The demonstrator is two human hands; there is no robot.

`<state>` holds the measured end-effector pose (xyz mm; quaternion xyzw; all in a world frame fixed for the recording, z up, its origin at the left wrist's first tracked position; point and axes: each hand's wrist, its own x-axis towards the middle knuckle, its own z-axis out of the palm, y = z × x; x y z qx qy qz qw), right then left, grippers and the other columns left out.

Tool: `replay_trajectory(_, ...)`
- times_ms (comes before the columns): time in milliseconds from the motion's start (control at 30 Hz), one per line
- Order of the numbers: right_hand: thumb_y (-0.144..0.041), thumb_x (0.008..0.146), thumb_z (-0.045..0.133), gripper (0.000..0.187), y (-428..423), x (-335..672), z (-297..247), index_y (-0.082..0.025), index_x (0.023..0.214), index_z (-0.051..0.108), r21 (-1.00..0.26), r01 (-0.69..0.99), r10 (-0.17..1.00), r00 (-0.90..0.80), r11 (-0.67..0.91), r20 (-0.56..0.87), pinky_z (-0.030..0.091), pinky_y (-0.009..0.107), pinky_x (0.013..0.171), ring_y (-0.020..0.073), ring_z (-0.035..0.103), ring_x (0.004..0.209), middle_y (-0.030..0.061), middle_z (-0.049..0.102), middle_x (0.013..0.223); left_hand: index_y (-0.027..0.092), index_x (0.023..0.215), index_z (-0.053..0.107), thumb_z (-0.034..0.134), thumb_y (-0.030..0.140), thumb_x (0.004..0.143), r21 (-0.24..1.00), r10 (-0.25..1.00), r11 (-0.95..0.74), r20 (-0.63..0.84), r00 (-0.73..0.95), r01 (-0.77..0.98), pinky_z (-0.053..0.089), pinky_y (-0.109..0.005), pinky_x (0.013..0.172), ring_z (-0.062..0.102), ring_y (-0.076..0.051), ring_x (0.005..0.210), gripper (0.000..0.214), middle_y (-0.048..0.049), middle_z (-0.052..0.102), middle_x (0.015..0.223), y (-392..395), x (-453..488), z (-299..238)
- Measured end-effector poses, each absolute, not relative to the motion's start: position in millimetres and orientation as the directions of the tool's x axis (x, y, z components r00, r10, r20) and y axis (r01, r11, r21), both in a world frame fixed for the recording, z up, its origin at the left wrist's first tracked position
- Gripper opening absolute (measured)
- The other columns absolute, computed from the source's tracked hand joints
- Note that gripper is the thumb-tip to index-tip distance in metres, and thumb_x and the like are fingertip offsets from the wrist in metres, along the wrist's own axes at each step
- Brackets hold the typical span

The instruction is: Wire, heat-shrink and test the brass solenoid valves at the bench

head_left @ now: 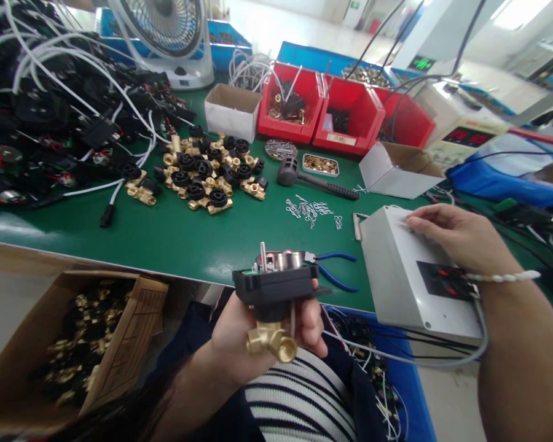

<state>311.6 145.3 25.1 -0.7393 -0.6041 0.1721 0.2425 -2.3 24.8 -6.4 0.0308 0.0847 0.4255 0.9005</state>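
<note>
My left hand (239,344) is closed around a motorised valve (279,291) above my lap. Its black housing is open at the top, showing a silver motor and an upright metal pin. A brass valve body with threaded ports hangs below the housing. To the right, my right hand (447,230) rests at the top of a grey metal box (391,276). Thumb and forefinger are pinched together there; anything between them is too small to make out. Blue-handled pliers (336,270) lie on the green table behind the valve.
Several brass valves (207,172) are heaped on the table (184,236), near a black mallet (317,181) and loose metal clips (308,210). Red bins (290,126) and a fan (184,70) stand behind. Wired black housings (41,123) crowd the left. A cardboard carton (120,344) sits below.
</note>
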Motion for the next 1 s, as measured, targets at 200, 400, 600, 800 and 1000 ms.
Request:
replay_trajectory(200,-0.028,0.071,0.069,0.012,141,306,28,-0.017,0.077,0.068,-0.558,0.805,0.963,0.268,-0.202,0.038,0.039,0.030,0.065,0.0148,0.053,0.064,0.0026,0.064,0.070,0.011,0.110,0.068,0.043,0.042,0.100,0.371,0.832,0.528,-0.403,0.380,-0.764,0.059,-0.036,0.084,0.072,-0.024,0.096,0.041,-0.0139,0.074,0.108,24,7,-4)
replay_trajectory(400,-0.013,0.080,0.069,0.004,137,295,33,-0.015,0.077,0.067,-0.556,0.804,0.959,0.281,-0.212,0.040,0.038,0.027,0.062,0.0113,0.049,0.060,0.0007,0.062,0.066,0.031,0.134,0.050,0.071,0.022,0.087,0.713,0.974,0.200,-0.218,0.059,-0.672,0.051,-0.021,0.096,0.066,-0.014,0.111,0.053,0.0008,0.071,0.121,18,9,-8)
replay_trajectory(600,-0.015,0.080,0.070,0.002,136,298,32,-0.015,0.080,0.068,-0.563,0.804,0.971,0.240,-0.191,0.014,0.037,0.028,0.063,0.0111,0.049,0.062,0.0008,0.063,0.069,0.027,0.122,0.059,0.081,0.021,0.078,0.804,0.979,0.188,-0.196,0.048,-0.563,0.055,-0.015,0.088,0.072,-0.010,0.097,0.050,0.0033,0.075,0.110,15,4,-6)
replay_trajectory(800,-0.025,0.072,0.071,0.015,138,307,27,-0.016,0.083,0.068,-0.596,0.787,0.979,0.204,-0.159,0.008,0.038,0.030,0.065,0.0139,0.053,0.066,0.0028,0.065,0.075,0.026,0.114,0.059,0.085,0.023,0.072,0.842,0.970,0.242,-0.211,0.119,-0.482,0.057,-0.013,0.076,0.074,-0.010,0.085,0.050,0.0045,0.077,0.098,14,2,1)
replay_trajectory(1000,-0.038,0.064,0.069,0.027,140,307,27,-0.017,0.080,0.067,-0.585,0.795,0.976,0.215,-0.161,0.025,0.038,0.031,0.064,0.0155,0.052,0.066,0.0033,0.064,0.074,0.027,0.110,0.058,0.087,0.019,0.068,0.850,0.969,0.246,-0.209,0.130,-0.466,0.057,-0.012,0.075,0.073,-0.009,0.083,0.052,0.0069,0.076,0.094,15,3,6)
